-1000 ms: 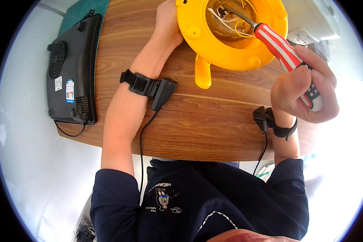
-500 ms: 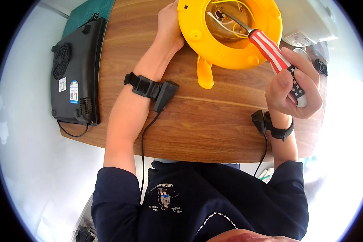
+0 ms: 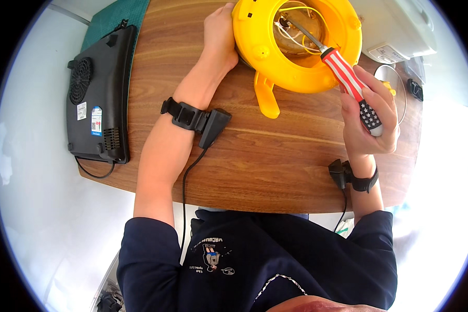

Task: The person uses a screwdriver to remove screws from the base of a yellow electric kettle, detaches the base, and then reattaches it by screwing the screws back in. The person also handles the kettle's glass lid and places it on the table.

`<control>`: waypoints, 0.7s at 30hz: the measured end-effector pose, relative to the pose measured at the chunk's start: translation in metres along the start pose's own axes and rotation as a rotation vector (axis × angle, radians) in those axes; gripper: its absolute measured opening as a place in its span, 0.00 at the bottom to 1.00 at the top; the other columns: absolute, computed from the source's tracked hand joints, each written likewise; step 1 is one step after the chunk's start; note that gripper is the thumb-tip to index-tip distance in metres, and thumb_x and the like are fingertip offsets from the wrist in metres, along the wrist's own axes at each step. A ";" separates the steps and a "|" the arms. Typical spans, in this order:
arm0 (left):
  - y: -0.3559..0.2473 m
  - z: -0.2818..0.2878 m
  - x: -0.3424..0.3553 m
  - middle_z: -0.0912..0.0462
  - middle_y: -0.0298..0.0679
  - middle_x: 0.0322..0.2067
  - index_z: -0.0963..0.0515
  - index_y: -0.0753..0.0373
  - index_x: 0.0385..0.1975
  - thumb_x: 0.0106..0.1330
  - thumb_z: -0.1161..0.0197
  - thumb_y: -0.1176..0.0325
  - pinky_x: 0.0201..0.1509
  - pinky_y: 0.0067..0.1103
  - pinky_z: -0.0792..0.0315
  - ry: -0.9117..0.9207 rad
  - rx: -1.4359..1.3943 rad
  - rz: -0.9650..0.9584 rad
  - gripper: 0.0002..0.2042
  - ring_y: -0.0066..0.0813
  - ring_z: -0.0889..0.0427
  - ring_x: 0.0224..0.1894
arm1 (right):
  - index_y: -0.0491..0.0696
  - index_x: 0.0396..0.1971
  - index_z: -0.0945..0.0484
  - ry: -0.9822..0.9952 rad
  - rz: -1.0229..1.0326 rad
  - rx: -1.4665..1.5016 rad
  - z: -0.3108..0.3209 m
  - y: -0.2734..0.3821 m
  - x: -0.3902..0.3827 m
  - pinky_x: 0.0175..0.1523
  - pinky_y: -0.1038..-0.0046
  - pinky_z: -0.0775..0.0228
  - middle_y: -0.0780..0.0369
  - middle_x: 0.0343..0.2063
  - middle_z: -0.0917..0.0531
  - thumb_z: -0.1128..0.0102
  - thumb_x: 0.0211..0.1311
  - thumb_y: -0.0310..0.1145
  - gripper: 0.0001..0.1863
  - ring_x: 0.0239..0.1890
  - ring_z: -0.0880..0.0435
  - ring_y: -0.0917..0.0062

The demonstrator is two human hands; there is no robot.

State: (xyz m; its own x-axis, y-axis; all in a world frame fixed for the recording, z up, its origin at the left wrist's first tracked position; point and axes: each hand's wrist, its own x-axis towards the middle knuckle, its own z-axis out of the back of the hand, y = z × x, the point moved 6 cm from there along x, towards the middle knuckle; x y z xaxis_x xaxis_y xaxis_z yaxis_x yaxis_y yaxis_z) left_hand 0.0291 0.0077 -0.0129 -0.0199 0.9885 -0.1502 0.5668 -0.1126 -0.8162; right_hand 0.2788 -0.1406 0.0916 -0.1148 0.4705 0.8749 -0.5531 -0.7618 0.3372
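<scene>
Wood-grain bench (image 3: pixel 275 161) beneath right grip (image 3: pixel 385 112), clenched on screwdriver (image 3: pixel 344 70); white wall (image 3: pixel 36 156) far left. Round yellow housing (image 3: pixel 296 77) ahead-left, wires (image 3: pixel 312 51) inside; left grip (image 3: pixel 221 39) at its side, closure hidden.

"What are you gripping?"
"My screwdriver (image 3: pixel 343 73), striped red and white with a starry end, slanting into a round yellow casing (image 3: pixel 291 79)."
"And that?"
"Open toward me, wires (image 3: pixel 298 8) showing inside."

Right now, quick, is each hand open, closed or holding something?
Left hand: partly hidden at the left edge of the yellow housing; its grip can't be told.
Right hand: closed, holding the striped screwdriver.
</scene>
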 end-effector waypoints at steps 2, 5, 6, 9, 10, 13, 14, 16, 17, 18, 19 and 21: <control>0.005 0.032 0.007 0.13 0.40 0.41 0.22 0.65 0.52 0.79 0.49 0.62 0.43 0.27 0.15 -0.031 0.034 -0.025 0.15 0.31 0.12 0.38 | 0.46 0.45 0.22 0.008 -0.011 0.018 -0.001 -0.002 -0.002 0.45 0.72 0.16 0.49 0.42 0.11 0.16 0.46 0.26 0.26 0.42 0.09 0.63; 0.005 0.034 0.009 0.14 0.38 0.35 0.22 0.67 0.47 0.80 0.52 0.67 0.38 0.25 0.16 -0.029 0.044 -0.045 0.13 0.29 0.13 0.32 | 0.46 0.45 0.22 0.001 0.020 0.024 -0.004 -0.004 -0.004 0.44 0.72 0.16 0.49 0.43 0.11 0.17 0.46 0.26 0.27 0.42 0.10 0.64; 0.005 0.036 0.009 0.13 0.38 0.35 0.22 0.67 0.47 0.80 0.52 0.67 0.38 0.25 0.16 -0.026 0.054 -0.054 0.13 0.29 0.13 0.32 | 0.46 0.45 0.22 0.000 0.027 0.023 -0.005 -0.004 -0.005 0.44 0.72 0.17 0.49 0.43 0.11 0.17 0.45 0.26 0.27 0.42 0.10 0.64; 0.002 0.032 0.009 0.13 0.39 0.36 0.21 0.67 0.47 0.80 0.53 0.67 0.39 0.25 0.16 -0.039 0.086 -0.067 0.13 0.29 0.13 0.32 | 0.46 0.46 0.22 0.003 0.047 0.025 -0.008 -0.007 -0.007 0.44 0.72 0.17 0.49 0.43 0.11 0.16 0.45 0.26 0.27 0.41 0.10 0.64; -0.003 0.019 0.001 0.13 0.39 0.36 0.21 0.67 0.47 0.80 0.54 0.68 0.39 0.26 0.15 -0.062 0.099 -0.064 0.13 0.29 0.13 0.33 | 0.45 0.46 0.22 0.000 0.046 0.037 -0.008 -0.009 -0.008 0.44 0.72 0.17 0.49 0.43 0.11 0.16 0.45 0.26 0.27 0.41 0.10 0.64; -0.010 0.001 -0.011 0.15 0.37 0.35 0.22 0.65 0.42 0.79 0.53 0.69 0.39 0.25 0.21 -0.129 0.067 -0.046 0.11 0.27 0.16 0.33 | 0.44 0.46 0.23 -0.030 -0.002 0.116 -0.010 -0.015 -0.011 0.44 0.72 0.17 0.48 0.44 0.12 0.17 0.46 0.25 0.27 0.42 0.10 0.65; -0.010 -0.002 -0.012 0.16 0.37 0.34 0.23 0.64 0.39 0.78 0.52 0.69 0.38 0.25 0.23 -0.149 0.043 -0.038 0.10 0.26 0.17 0.32 | 0.43 0.46 0.23 -0.056 -0.049 0.167 -0.013 -0.021 -0.015 0.44 0.72 0.17 0.47 0.44 0.12 0.18 0.47 0.24 0.26 0.42 0.10 0.65; -0.010 -0.002 -0.011 0.16 0.36 0.34 0.22 0.64 0.39 0.78 0.52 0.69 0.39 0.25 0.23 -0.173 0.031 -0.032 0.10 0.26 0.17 0.34 | 0.41 0.46 0.24 -0.107 -0.138 0.274 -0.013 -0.028 -0.018 0.45 0.71 0.16 0.45 0.45 0.13 0.20 0.51 0.24 0.23 0.43 0.10 0.65; -0.009 0.000 -0.010 0.16 0.36 0.34 0.22 0.64 0.39 0.78 0.51 0.69 0.39 0.25 0.23 -0.187 0.025 -0.028 0.10 0.27 0.17 0.34 | 0.41 0.46 0.24 -0.132 -0.182 0.329 -0.013 -0.031 -0.019 0.46 0.70 0.16 0.44 0.45 0.13 0.22 0.54 0.23 0.22 0.44 0.11 0.65; -0.009 0.002 -0.008 0.16 0.36 0.34 0.22 0.64 0.39 0.77 0.51 0.69 0.39 0.26 0.23 -0.175 0.023 -0.037 0.10 0.27 0.16 0.35 | 0.40 0.46 0.25 -0.157 -0.225 0.384 -0.012 -0.034 -0.020 0.46 0.70 0.15 0.42 0.45 0.14 0.24 0.56 0.23 0.20 0.44 0.11 0.65; -0.007 0.004 -0.006 0.16 0.36 0.34 0.22 0.64 0.39 0.77 0.51 0.69 0.39 0.26 0.23 -0.166 0.020 -0.043 0.10 0.27 0.16 0.35 | 0.38 0.46 0.26 -0.214 -0.231 0.455 -0.010 -0.033 -0.018 0.46 0.67 0.14 0.40 0.45 0.14 0.29 0.63 0.24 0.16 0.44 0.11 0.63; -0.006 0.007 -0.005 0.15 0.37 0.37 0.22 0.64 0.43 0.78 0.52 0.67 0.42 0.27 0.20 -0.129 0.046 -0.053 0.11 0.29 0.15 0.37 | 0.38 0.46 0.26 -0.244 -0.255 0.483 -0.006 -0.035 -0.014 0.44 0.67 0.12 0.40 0.44 0.14 0.31 0.65 0.25 0.15 0.42 0.10 0.63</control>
State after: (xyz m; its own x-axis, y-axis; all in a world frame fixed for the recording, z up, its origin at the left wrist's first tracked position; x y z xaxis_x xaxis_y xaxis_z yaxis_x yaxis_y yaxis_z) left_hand 0.0198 0.0023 -0.0115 -0.1560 0.9722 -0.1745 0.5239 -0.0683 -0.8491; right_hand 0.2948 -0.1181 0.0654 0.1966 0.5926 0.7811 -0.0938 -0.7817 0.6166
